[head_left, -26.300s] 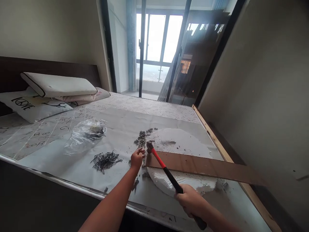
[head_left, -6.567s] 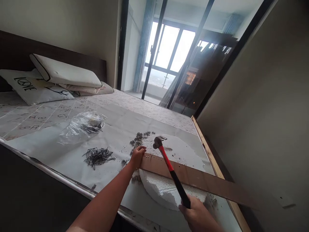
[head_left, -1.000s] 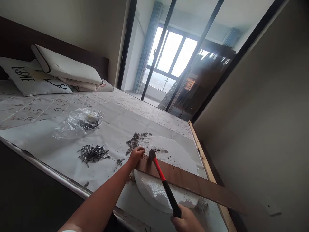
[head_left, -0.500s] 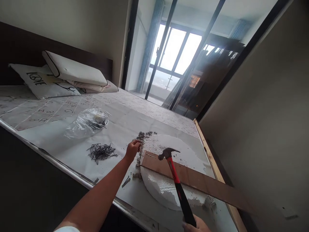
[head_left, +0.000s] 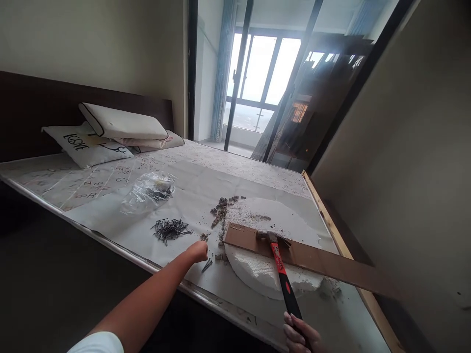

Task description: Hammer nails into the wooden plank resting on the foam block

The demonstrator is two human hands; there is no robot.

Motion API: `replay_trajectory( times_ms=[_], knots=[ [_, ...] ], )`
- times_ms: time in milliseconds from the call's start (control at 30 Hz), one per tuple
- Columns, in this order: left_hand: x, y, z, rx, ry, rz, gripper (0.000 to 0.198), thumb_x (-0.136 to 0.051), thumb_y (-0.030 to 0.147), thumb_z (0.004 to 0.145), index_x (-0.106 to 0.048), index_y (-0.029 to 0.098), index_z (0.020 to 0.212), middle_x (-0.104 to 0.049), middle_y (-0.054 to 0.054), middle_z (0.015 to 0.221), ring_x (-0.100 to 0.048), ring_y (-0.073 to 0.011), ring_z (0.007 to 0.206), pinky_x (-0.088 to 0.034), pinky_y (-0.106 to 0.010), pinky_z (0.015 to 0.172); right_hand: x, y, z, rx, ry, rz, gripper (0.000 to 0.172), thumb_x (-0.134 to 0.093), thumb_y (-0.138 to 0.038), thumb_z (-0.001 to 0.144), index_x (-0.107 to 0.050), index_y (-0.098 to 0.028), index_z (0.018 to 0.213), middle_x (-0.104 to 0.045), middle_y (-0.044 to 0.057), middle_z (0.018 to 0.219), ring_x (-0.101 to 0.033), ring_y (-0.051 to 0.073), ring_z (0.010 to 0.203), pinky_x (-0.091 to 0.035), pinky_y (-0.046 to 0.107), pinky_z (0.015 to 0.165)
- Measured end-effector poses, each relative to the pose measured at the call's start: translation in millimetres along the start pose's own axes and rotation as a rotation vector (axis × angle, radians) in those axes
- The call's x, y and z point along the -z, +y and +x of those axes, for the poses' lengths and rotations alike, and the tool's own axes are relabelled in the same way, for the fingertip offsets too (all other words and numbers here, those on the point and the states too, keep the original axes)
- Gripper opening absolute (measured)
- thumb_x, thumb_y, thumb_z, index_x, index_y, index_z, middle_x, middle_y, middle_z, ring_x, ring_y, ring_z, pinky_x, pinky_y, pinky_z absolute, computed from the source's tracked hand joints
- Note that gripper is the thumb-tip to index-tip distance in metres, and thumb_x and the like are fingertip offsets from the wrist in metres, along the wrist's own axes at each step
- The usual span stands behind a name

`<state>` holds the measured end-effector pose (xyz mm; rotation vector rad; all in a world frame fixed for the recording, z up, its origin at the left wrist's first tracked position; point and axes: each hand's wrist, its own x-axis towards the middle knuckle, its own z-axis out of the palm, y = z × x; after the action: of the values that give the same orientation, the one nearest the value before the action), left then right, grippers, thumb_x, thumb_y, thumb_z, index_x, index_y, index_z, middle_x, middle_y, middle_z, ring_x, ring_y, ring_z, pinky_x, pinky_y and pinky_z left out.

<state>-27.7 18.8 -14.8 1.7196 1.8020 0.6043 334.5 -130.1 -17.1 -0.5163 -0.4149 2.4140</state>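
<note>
My right hand [head_left: 300, 334] is wrapped round the black lower grip of a claw hammer [head_left: 278, 259]. The hammer's head lies over a brown board [head_left: 316, 261], which has a cluster of small nail heads or holes near its left end. Beneath the board is a thick, rough-edged white foam slab [head_left: 253, 274]. My left hand [head_left: 198, 251] is closed, its fingertips turned away, so whatever it may hold is hidden. It is just left of the board's end, by a few loose nails [head_left: 206, 265]. Farther left is a pile of dark nails [head_left: 171, 229].
A clear plastic bag [head_left: 149, 192] with dark contents rests behind the nail pile. Grey crumbs [head_left: 220, 211] are scattered along the foam's left edge. Pillows [head_left: 123, 122] sit at the headboard. A wooden rail [head_left: 327, 220] runs along the bed's right side.
My left hand has moved from the foam's edge toward me, close to the loose nails. The hammer's head has turned and come down over the board. The view has shifted and tilted.
</note>
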Motion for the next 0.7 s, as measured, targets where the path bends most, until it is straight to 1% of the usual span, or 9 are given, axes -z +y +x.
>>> replay_trajectory(
  times_ms=[133,267,367,467,567,667,700],
  knots=[
    [-6.3,4,-2,0.111,-0.126,0.204,0.030,-0.065,0.014,0.041,-0.038,0.018,0.027,-0.029,0.003,0.026,-0.048,-0.0181,0.044,-0.042,-0.034,0.055,8,2,4,0.025,0.026,0.013,0.031,-0.074,-0.038,0.064,-0.050,-0.018,0.068,-0.038,-0.013,0.043,-0.009,-0.001,0.028,-0.013,0.012,0.027],
    [-10.9,9,3,0.185,-0.183,0.341,0.036,-0.068,0.018,0.045,-0.036,0.018,0.030,-0.035,0.000,0.030,-0.056,-0.0241,0.055,-0.044,-0.034,0.058,14,4,8,0.013,0.020,0.024,0.030,-0.073,-0.036,0.065,-0.049,-0.018,0.068,-0.036,-0.013,0.042,-0.013,0.000,0.028,-0.013,0.013,0.027],
    [-11.4,13,7,0.222,-0.206,0.404,0.034,-0.068,0.016,0.047,-0.037,0.017,0.033,-0.040,-0.001,0.033,-0.059,-0.0257,0.060,-0.045,-0.033,0.059,14,4,10,0.026,0.028,0.039,0.029,-0.073,-0.035,0.066,-0.049,-0.018,0.067,-0.037,-0.012,0.042,-0.015,0.000,0.029,-0.013,0.013,0.028],
    [-7.4,17,8,0.228,-0.199,0.410,0.029,-0.065,0.013,0.049,-0.039,0.017,0.037,-0.044,0.000,0.037,-0.060,-0.0241,0.062,-0.045,-0.031,0.059,11,4,10,0.043,0.065,0.035,0.030,-0.074,-0.034,0.065,-0.049,-0.018,0.066,-0.038,-0.012,0.042,-0.018,0.000,0.029,-0.012,0.014,0.028],
    [0.9,20,8,0.236,-0.203,0.360,0.020,-0.059,0.013,0.055,-0.044,0.017,0.042,-0.048,0.000,0.039,-0.059,-0.0193,0.055,-0.044,-0.026,0.051,10,4,12,0.039,0.082,0.028,0.031,-0.074,-0.035,0.064,-0.048,-0.018,0.065,-0.038,-0.012,0.042,-0.018,0.000,0.029,-0.011,0.015,0.029],
    [12.5,21,9,0.241,-0.184,0.287,0.007,-0.052,0.010,0.058,-0.051,0.016,0.056,-0.052,0.001,0.043,-0.056,-0.0148,0.046,-0.041,-0.022,0.044,11,4,14,0.031,0.059,0.023,0.033,-0.074,-0.036,0.062,-0.046,-0.019,0.064,-0.037,-0.012,0.041,-0.018,0.000,0.028,-0.010,0.015,0.029],
    [17.1,21,9,0.247,-0.155,0.235,0.008,-0.051,0.009,0.058,-0.053,0.016,0.062,-0.053,0.002,0.044,-0.055,-0.0140,0.045,-0.040,-0.021,0.043,12,4,14,0.031,0.057,0.024,0.034,-0.074,-0.036,0.062,-0.045,-0.019,0.064,-0.037,-0.012,0.041,-0.018,0.000,0.028,-0.010,0.015,0.029]
  ],
)
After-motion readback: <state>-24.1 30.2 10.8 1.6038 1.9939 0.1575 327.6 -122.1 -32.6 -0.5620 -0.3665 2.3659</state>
